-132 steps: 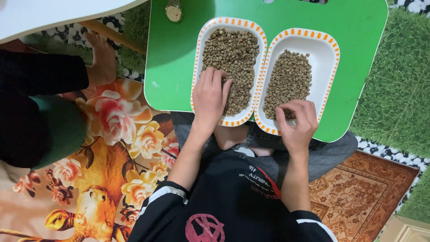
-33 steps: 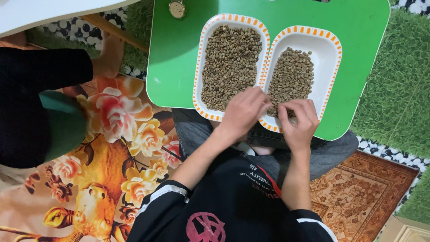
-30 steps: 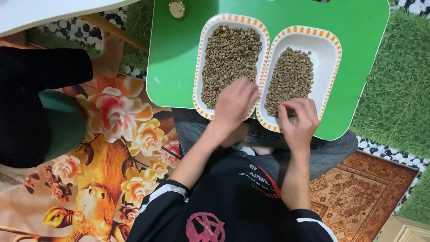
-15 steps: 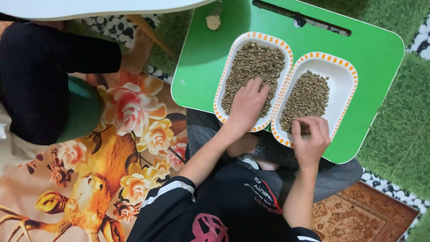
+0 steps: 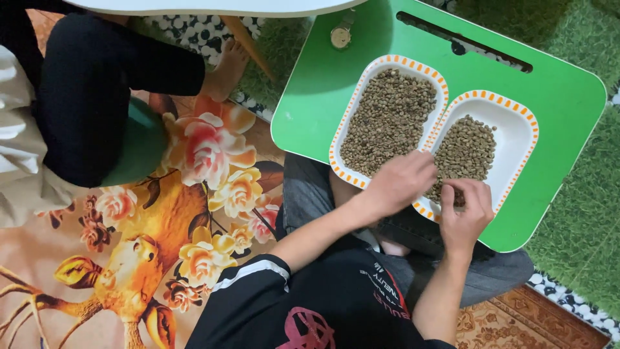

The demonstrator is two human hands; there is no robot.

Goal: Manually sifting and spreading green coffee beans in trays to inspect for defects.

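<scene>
Green table [image 5: 323,97] over floral rug | head view: left hand [image 5: 400,184] curled at the seam between left tray [image 5: 352,116] and right tray [image 5: 526,139], grasp unclear | right hand [image 5: 466,207] pinching beans [image 5: 465,152] in right tray | sorting underway; next needs a careful pinch.

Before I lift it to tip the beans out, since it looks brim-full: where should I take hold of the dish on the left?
Probably by the two long rims of the left dish, one hand from each side, kept level. Its beans lie heaped nearly to the orange-edged rim, so a one-end grip might tilt it. The right dish touches one long side; slide them apart first.
</scene>
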